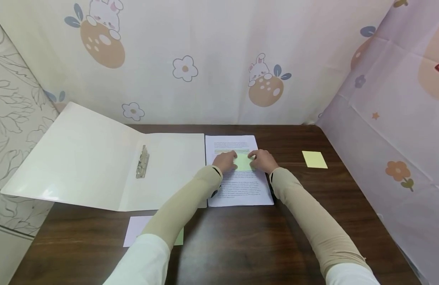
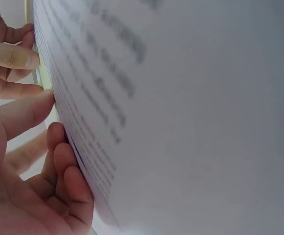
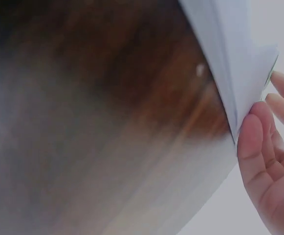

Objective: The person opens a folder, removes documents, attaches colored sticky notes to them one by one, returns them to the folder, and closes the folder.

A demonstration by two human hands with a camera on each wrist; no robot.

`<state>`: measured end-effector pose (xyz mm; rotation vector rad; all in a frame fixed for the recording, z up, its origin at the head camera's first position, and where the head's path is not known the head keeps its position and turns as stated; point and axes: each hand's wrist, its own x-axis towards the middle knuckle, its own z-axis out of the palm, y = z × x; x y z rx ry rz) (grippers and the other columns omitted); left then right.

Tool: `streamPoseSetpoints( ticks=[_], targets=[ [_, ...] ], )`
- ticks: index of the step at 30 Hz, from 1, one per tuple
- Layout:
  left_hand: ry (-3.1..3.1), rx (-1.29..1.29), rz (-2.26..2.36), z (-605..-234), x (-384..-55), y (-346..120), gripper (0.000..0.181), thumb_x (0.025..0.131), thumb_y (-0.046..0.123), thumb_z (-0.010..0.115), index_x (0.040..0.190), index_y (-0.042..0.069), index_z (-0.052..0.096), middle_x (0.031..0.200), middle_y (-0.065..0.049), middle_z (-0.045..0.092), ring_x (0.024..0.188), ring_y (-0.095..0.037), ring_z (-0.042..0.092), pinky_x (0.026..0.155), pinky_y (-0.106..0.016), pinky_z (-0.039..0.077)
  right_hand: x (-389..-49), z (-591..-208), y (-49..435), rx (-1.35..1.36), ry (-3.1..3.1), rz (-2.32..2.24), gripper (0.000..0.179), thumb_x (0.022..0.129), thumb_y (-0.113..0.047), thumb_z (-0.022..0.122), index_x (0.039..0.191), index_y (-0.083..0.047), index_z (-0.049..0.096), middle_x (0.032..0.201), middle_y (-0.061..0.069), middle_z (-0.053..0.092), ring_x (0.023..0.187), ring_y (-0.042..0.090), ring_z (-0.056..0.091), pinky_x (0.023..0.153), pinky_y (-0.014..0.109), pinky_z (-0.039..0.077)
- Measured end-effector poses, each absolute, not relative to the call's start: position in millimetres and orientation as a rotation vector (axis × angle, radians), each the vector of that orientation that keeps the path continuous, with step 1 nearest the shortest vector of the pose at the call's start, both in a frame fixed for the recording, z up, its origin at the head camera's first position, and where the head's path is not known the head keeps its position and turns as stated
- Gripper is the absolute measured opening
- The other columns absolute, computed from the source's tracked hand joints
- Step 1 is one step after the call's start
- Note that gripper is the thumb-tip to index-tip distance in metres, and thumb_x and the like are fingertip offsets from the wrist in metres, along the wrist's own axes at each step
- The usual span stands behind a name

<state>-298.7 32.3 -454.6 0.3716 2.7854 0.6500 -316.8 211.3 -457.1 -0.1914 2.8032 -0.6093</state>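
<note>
A light green sticky note (image 1: 243, 162) lies on a stack of printed sheets (image 1: 237, 190) right of the open white folder. My left hand (image 1: 225, 161) touches the note's left edge, thumb and index finger set apart. My right hand (image 1: 264, 160) touches its right edge in the same way. In the left wrist view, the left hand (image 2: 39, 181) rests its bent other fingers on the paper, with the right hand (image 2: 7, 58) beyond. The right wrist view has my right hand (image 3: 271, 181) at the sheets' edge; the note shows only as a thin green line.
The white folder (image 1: 176, 158) lies open at left, its metal clip (image 1: 142, 162) near the spine. A yellow sticky note (image 1: 314, 159) lies at right on the dark wooden table (image 1: 226, 245). A lavender sheet (image 1: 135, 229) and a green one (image 1: 180, 237) are partly under my left arm.
</note>
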Motion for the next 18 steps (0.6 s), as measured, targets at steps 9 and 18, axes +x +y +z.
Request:
streamPoseSetpoints(
  ticks=[9, 18],
  targets=[
    [2.74, 0.43, 0.469, -470, -302, 29, 0.058, 0.093, 0.027, 0.064, 0.147, 0.021, 0.043, 0.144, -0.005, 0.054, 0.132, -0.025, 0.052, 0.112, -0.036, 0.039, -299, -463, 187, -0.52, 2.747, -0.216, 0.054, 0.1, -0.029, 0.051, 0.15, -0.012, 0.037, 0.138, 0.034, 0.046, 0.122, 0.046, 0.053, 0.102, 0.055, 0.044],
    [2.746, 0.481, 0.405, -459, -303, 35, 0.06, 0.095, 0.028, 0.061, 0.15, 0.017, 0.039, 0.144, -0.008, 0.053, 0.131, -0.027, 0.053, 0.111, -0.037, 0.04, -297, -455, 187, -0.461, 2.725, -0.152, 0.059, 0.103, -0.033, 0.042, 0.154, -0.009, 0.025, 0.149, 0.027, 0.04, 0.139, 0.044, 0.038, 0.111, 0.057, 0.034]
  ],
)
